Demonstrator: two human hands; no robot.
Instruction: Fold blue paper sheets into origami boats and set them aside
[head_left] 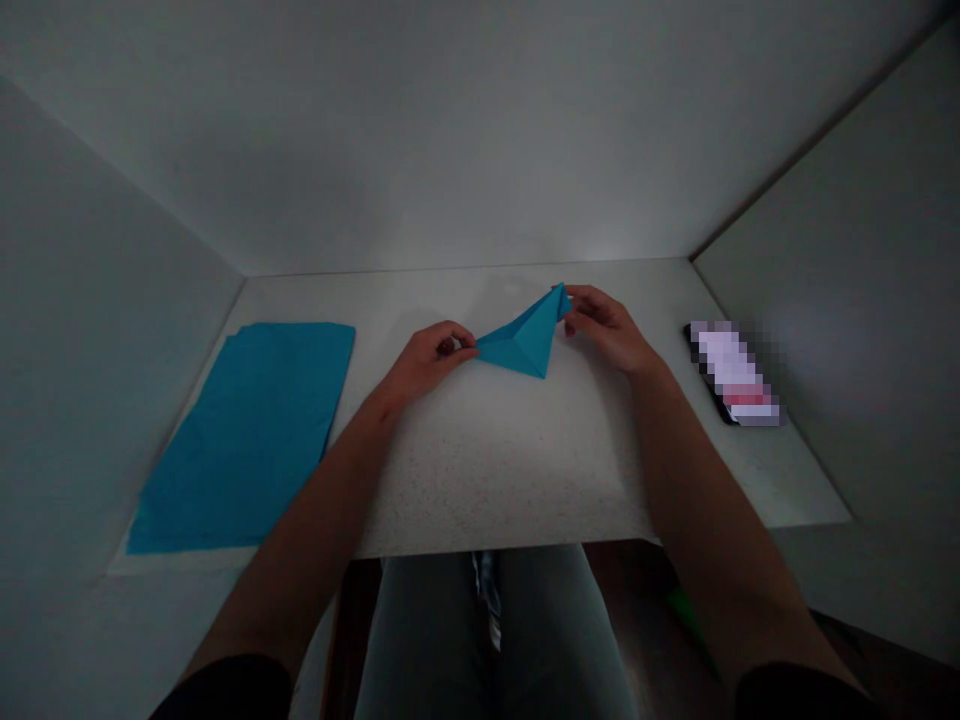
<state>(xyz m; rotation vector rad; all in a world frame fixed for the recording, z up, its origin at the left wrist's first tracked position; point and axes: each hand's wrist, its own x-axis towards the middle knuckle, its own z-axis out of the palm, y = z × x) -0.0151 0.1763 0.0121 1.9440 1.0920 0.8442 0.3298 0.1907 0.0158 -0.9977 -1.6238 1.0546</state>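
Blue folded paper (525,340) is what I have before me through the head camera, matte and plain, near the middle of the white counter (487,470) and toward its far side; it narrows to a point at the left, rises to a tip at the upper right and drops to a corner below, with creases meeting just above that corner; its facets differ in tone, a darker one running along the upper edge, and a small flap shows beside the upper tip; I cannot tell whether the lower corner touches the counter; the left hand (435,355) has its grip pinched narrow on the left point; the right hand (611,335) has its grip closed on the small flap; over to the left I see a stack of blue sheets (244,440) lying flat, its edges slightly uneven; well to the right lies a dark-edged phone (733,375), near the side wall (862,300), its lit display pixelated to pale blocks with a reddish band, its writing unreadable to me.
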